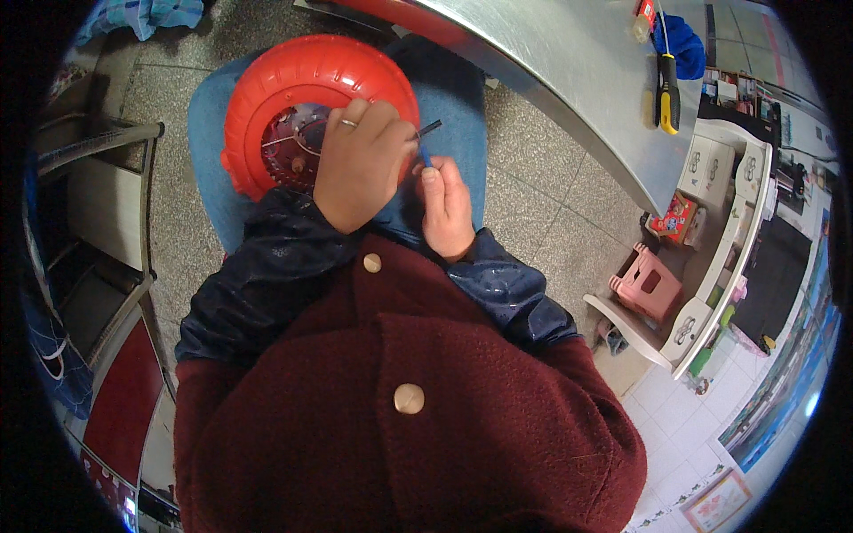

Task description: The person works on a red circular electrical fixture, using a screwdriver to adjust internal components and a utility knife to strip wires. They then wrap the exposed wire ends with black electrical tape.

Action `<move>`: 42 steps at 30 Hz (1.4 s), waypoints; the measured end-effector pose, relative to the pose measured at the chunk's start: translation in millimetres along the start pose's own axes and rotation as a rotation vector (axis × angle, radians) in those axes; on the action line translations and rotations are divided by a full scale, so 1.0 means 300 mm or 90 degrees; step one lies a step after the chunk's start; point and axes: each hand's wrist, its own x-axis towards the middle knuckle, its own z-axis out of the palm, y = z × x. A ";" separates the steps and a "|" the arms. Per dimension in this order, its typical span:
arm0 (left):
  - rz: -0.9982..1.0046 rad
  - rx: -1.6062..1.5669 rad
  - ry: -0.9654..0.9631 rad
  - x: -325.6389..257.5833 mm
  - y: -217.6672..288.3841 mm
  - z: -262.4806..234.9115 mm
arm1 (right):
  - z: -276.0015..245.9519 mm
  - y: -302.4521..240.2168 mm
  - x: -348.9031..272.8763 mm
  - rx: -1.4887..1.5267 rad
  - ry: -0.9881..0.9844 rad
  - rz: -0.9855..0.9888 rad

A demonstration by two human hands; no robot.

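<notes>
A round red plastic housing (324, 58) lies on my lap. Through its round opening, a white wire (281, 140) and dark inner parts show. My left hand (360, 164), with a ring on one finger, rests over the housing's right part. Its fingers are curled together toward the right rim, and their tips are mostly hidden. A short thin black piece (431, 129) sticks out just beyond them. My right hand (446, 202) is closed beside the rim, thumb and finger pinching a thin blue piece (425, 157). Whether the blue and black pieces are joined, I cannot tell.
A metal-topped table (551, 80) stands at the front right. On it lie a yellow-and-black screwdriver (668, 98) and a blue cloth-like bundle (680, 49). Farther right are a white cabinet (724, 266) and a pink stool (649, 284). A metal-framed rack (107, 213) stands left.
</notes>
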 end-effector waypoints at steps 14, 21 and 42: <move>-0.027 0.085 0.029 -0.005 0.029 0.000 | -0.050 0.017 0.020 -0.081 -0.007 -0.064; -0.006 0.062 0.032 0.000 0.019 -0.007 | -0.061 0.014 0.012 -0.063 -0.033 -0.014; -0.006 0.012 0.032 -0.009 0.011 0.000 | -0.096 0.025 0.055 -0.095 -0.052 -0.103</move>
